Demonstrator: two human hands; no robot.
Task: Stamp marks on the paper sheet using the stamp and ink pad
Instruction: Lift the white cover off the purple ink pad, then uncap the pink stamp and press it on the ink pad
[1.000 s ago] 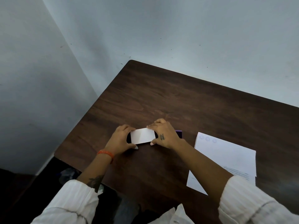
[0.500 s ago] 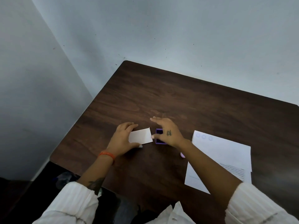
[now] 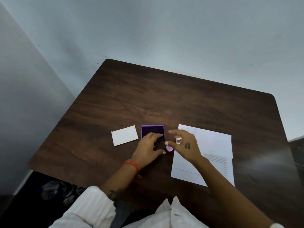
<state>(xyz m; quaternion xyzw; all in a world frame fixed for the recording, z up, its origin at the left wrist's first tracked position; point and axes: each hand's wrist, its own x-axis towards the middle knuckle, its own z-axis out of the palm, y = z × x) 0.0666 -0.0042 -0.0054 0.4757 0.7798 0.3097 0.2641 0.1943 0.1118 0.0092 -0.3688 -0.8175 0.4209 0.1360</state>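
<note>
Ink pad: uncovered on surface, beside paper sheet
Stamp: lying between hands
Left hand: released, fingers on pad's edge
Right hand: released, hovering; may knock stamp, smudging sheet

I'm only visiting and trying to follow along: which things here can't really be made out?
- Stamp, head view: mostly hidden between the two hands, so its face is unseen.
- Printed lines on the paper sheet: too small to read.
- Near corner of the ink pad: covered by the left hand's fingers.
- Right hand: blurred.
</note>
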